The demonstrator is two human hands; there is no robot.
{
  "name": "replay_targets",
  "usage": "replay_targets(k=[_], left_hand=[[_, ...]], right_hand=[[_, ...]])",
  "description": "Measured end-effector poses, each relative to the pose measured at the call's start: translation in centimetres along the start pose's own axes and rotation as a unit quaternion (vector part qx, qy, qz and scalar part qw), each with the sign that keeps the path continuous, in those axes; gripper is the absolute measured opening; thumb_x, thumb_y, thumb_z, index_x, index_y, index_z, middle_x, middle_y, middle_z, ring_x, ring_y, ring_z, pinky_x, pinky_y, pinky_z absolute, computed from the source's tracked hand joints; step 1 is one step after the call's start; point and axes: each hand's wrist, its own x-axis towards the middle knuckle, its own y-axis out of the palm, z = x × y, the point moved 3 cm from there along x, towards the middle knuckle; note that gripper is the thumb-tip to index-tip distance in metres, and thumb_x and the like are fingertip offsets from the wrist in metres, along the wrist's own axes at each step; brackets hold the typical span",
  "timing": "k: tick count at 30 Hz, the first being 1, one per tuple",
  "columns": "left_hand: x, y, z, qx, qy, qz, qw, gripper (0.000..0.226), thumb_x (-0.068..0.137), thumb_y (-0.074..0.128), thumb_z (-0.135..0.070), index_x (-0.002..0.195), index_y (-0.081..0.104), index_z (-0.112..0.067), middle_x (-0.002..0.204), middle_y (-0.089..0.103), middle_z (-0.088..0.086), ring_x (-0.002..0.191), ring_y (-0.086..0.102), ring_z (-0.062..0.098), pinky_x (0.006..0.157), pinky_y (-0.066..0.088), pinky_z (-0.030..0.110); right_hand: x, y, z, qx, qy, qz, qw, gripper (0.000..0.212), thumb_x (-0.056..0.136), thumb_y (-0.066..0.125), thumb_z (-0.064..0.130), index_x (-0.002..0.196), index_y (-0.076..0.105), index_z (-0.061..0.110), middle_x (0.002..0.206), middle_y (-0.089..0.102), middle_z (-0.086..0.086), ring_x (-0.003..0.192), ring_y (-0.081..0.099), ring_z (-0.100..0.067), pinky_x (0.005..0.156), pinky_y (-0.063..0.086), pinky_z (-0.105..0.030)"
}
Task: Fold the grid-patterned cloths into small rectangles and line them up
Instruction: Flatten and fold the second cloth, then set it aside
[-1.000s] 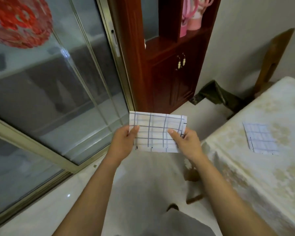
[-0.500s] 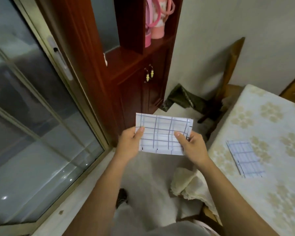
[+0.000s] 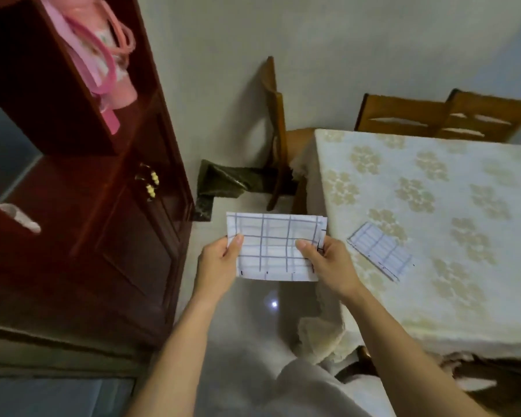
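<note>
**Folded grid cloth held in both hands, just off the table's corner**

Nearest the camera, a pale grey trouser leg [image 3: 307, 389] shows at the bottom edge, and two bare forearms reach forward from it. The left hand [image 3: 218, 261] pinches the left edge of a white, rectangular folded cloth with a blue-grey grid pattern [image 3: 272, 245], thumb on top and fingers curled behind. The right hand [image 3: 327, 263] grips the right edge in the same way, its thumb lying across the front. The cloth is held in the air, roughly flat and facing the camera, above a glossy pale floor [image 3: 253, 314] and just left of the table's near corner. Layered edges show at its upper right corner.

To the right stands a table under a cream tablecloth with pale gold flower prints [image 3: 451, 296]. On it lies a second, smaller grid-patterned cloth folded into a rectangle [image 3: 380, 251], set at a slant near the table's left edge and well apart from the held one.

To the left rises a dark red-brown wooden cabinet with small brass door handles [image 3: 109, 236]. A pink plastic bottle with straps [image 3: 109, 67] sits on its open shelf. Beyond the hands, a crumpled dark green cloth [image 3: 223, 183] lies on the floor against the wall. A brown wooden chair [image 3: 275, 130] stands at the table's left side, and two more wooden chair backs [image 3: 445, 115] line its far side.
</note>
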Motion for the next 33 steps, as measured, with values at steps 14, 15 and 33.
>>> replay_targets(k=[14, 15, 33], left_hand=[[17.0, 9.2, -5.1, 0.024, -0.036, 0.175, 0.984, 0.024, 0.102, 0.057, -0.033, 0.106, 0.069, -0.013, 0.091, 0.076, 0.005, 0.069, 0.074, 0.022, 0.044, 0.052, 0.03], [18.2, 9.8, -5.7, 0.026, -0.036, 0.187, 0.981, 0.022, 0.102, 0.056, -0.032, 0.11, 0.068, -0.014, 0.095, 0.076, 0.003, 0.067, 0.075, 0.022, 0.043, 0.05, 0.028], [30.5, 35.5, -9.2, 0.086, -0.007, 0.509, 0.857, 0.016, 0.103, 0.056, -0.029, 0.096, 0.063, -0.017, 0.103, 0.07, 0.004, 0.066, 0.075, 0.026, 0.039, 0.041, 0.023]], right_hand=[[14.4, -5.0, -4.4, 0.065, 0.053, -0.145, 0.986, 0.028, 0.099, 0.058, 0.031, 0.115, 0.071, 0.012, 0.105, 0.075, 0.003, 0.096, 0.072, -0.01, 0.086, 0.059, -0.033], [15.7, -5.6, -4.1, 0.075, 0.051, -0.156, 0.984, 0.026, 0.099, 0.058, 0.03, 0.113, 0.071, 0.011, 0.103, 0.076, 0.003, 0.094, 0.072, -0.011, 0.082, 0.06, -0.03], [17.3, -18.0, -12.2, 0.101, 0.239, -0.421, 0.869, 0.021, 0.087, 0.075, 0.018, 0.107, 0.071, 0.015, 0.096, 0.076, 0.003, 0.084, 0.074, -0.011, 0.078, 0.062, -0.039]])
